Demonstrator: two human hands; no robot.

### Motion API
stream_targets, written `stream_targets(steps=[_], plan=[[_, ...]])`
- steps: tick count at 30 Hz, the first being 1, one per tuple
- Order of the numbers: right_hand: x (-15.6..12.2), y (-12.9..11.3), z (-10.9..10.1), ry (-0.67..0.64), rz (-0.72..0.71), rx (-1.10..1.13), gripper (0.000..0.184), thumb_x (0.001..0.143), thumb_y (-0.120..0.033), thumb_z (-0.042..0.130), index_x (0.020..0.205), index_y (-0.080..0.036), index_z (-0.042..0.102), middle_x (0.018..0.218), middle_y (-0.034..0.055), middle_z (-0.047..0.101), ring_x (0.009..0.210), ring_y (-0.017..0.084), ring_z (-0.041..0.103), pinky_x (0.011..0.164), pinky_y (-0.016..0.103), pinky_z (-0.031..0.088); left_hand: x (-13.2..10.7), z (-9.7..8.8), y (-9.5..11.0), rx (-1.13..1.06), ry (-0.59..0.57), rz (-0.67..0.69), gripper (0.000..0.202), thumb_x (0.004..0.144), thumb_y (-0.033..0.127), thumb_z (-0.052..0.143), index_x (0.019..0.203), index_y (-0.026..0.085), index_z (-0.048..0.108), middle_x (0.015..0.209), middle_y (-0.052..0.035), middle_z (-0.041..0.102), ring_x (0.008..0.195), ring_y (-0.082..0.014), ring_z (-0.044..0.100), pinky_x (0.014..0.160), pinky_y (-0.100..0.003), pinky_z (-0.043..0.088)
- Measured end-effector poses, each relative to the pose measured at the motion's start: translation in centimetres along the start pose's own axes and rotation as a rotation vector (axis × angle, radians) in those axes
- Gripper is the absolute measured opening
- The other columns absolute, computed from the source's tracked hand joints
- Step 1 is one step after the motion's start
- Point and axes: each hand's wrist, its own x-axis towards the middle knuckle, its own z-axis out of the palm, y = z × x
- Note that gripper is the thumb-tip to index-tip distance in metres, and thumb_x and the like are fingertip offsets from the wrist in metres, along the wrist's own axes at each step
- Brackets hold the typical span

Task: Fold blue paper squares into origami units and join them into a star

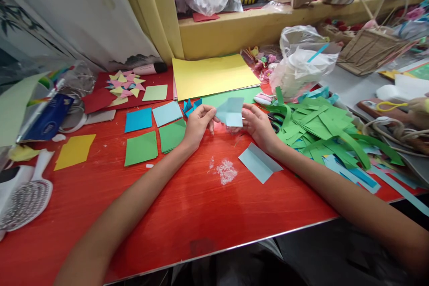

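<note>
Between my two hands, above the red table (187, 205), is a small light blue sheet of paper (231, 111) with creases and a folded part. My left hand (200, 126) pinches its left edge between thumb and fingers. On the opposite side my right hand (257, 126) grips the right edge, its lower fingers curled and partly hidden. A second light blue sheet (260, 163), creased down its middle, lies on the table below my right hand. Just behind my left hand sits a folded blue paper piece (192, 107).
Square paper stacks in blue (138, 120), pale blue (166, 114) and green (140, 149) lie to the left. Green paper scraps (318, 120) and black-handled scissors (275, 121) are at the right. Large yellow sheets (214, 76) lie behind; a hairbrush (28, 196) is far left.
</note>
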Motion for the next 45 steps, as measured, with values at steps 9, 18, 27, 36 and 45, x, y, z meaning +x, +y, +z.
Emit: stream_targets(steps=[9, 18, 27, 36, 45], plan=[[-0.1, 0.0, -0.2, -0.084, -0.011, -0.130, 0.029, 0.076, -0.045, 0.069, 0.074, -0.017, 0.059, 0.066, 0.0003, 0.065, 0.052, 0.010, 0.059, 0.052, 0.022, 0.050, -0.4, 0.4, 0.5, 0.164, -0.239, -0.096, 0.013, 0.081, 0.025, 0.058, 0.078, 0.016, 0.049, 0.065, 0.0018, 0.064, 0.041, -0.0050, 0.048, 0.045, -0.021, 0.037], [-0.1, -0.1, -0.1, -0.013, -0.009, -0.142, 0.025, 0.077, -0.041, 0.068, 0.080, -0.017, 0.061, 0.066, -0.0005, 0.063, 0.050, 0.009, 0.058, 0.047, 0.021, 0.047, -0.5, 0.7, 0.5, 0.147, -0.209, -0.073, 0.017, 0.078, 0.023, 0.059, 0.092, 0.018, 0.050, 0.078, 0.0023, 0.057, 0.046, -0.0053, 0.048, 0.047, -0.023, 0.039], [-0.2, -0.1, 0.0, -0.072, -0.008, -0.219, 0.024, 0.086, -0.040, 0.056, 0.077, -0.018, 0.059, 0.061, -0.0015, 0.060, 0.045, 0.008, 0.056, 0.044, 0.020, 0.047, -1.6, 0.6, 1.0, 0.544, 0.210, 0.293, 0.014, 0.084, 0.018, 0.049, 0.098, 0.022, 0.048, 0.101, -0.0029, 0.054, 0.068, -0.0089, 0.047, 0.069, -0.026, 0.045], [-0.1, 0.2, -0.1, -0.004, -0.024, -0.148, 0.012, 0.086, -0.029, 0.055, 0.094, -0.021, 0.054, 0.065, -0.0042, 0.058, 0.045, 0.007, 0.055, 0.042, 0.021, 0.044, -1.1, 0.6, 0.2, 0.884, 0.189, 0.459, 0.028, 0.083, 0.011, 0.048, 0.109, 0.021, 0.051, 0.125, -0.0080, 0.053, 0.113, -0.0204, 0.049, 0.097, -0.038, 0.043], [-0.3, -0.1, 0.1, 0.004, -0.025, -0.149, 0.008, 0.085, -0.027, 0.054, 0.091, -0.021, 0.055, 0.062, -0.0047, 0.056, 0.043, 0.007, 0.053, 0.042, 0.022, 0.043, -1.4, 0.9, -0.6, 1.233, 0.027, 0.529, 0.024, 0.088, 0.016, 0.043, 0.090, 0.016, 0.066, 0.142, -0.0092, 0.044, 0.135, -0.0302, 0.031, 0.111, -0.050, 0.028]])
